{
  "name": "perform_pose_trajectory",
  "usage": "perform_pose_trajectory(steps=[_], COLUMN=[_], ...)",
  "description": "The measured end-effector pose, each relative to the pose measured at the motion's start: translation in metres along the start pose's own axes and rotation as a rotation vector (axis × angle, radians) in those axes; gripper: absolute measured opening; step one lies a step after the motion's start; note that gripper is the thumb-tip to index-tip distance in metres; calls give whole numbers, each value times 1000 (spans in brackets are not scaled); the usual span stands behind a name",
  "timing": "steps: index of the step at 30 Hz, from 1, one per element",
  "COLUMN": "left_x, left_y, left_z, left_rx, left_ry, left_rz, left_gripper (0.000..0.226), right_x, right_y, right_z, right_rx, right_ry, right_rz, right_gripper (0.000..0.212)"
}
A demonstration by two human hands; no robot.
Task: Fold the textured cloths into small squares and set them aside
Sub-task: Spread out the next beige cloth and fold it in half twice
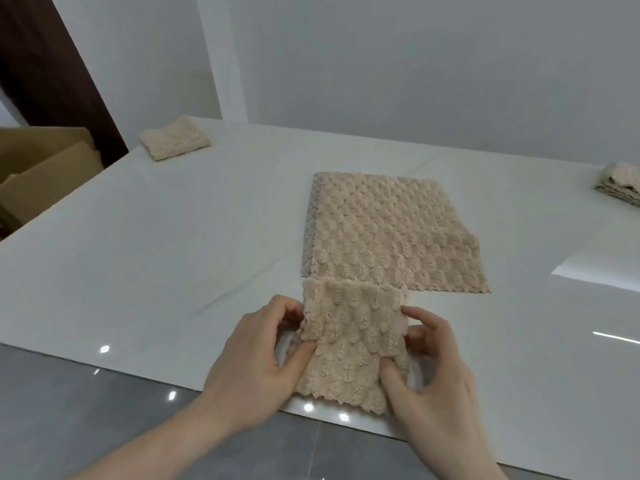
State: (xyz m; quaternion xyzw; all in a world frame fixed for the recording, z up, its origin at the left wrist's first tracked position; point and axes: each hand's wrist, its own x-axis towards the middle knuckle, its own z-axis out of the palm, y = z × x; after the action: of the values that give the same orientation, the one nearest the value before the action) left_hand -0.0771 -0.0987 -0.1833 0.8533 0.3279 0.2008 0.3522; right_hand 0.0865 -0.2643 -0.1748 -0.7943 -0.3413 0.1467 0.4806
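Note:
A beige textured cloth [353, 341], partly folded into a narrow strip, lies at the near edge of the white table [156, 254]. My left hand [263, 362] pinches its left edge between thumb and fingers. My right hand [433, 368] grips its right edge the same way. The cloth's far end is lifted and curls toward me. Just beyond it, a flat pile of beige textured cloths [391, 233] lies spread open, with a grey one showing along its left edge.
A folded beige square [175, 141] sits at the table's far left corner. A stack of folded cloths [621, 183] rests at the right edge. An open cardboard box [41, 168] stands left of the table. Grey floor lies below the near edge.

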Motion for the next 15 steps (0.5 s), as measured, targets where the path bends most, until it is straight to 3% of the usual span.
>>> perform_pose_trajectory(steps=[4, 8, 10, 15], left_x=[2, -2, -15, -40], left_y=[18, 84, 122, 190], left_z=[-16, -41, -57, -100], left_rx=[-25, -210, -214, -342], left_ry=[-112, -211, -180, -70], left_rz=[-129, -351, -357, -526], left_gripper=[26, 29, 33, 40], right_x=[4, 11, 6, -18], right_y=[-19, -60, -92, -154], right_z=[-9, -32, -53, -126], right_rx=[2, 128, 222, 227], right_ry=[-32, -190, -277, -288], right_rz=[130, 459, 605, 633], right_gripper=[69, 59, 44, 25])
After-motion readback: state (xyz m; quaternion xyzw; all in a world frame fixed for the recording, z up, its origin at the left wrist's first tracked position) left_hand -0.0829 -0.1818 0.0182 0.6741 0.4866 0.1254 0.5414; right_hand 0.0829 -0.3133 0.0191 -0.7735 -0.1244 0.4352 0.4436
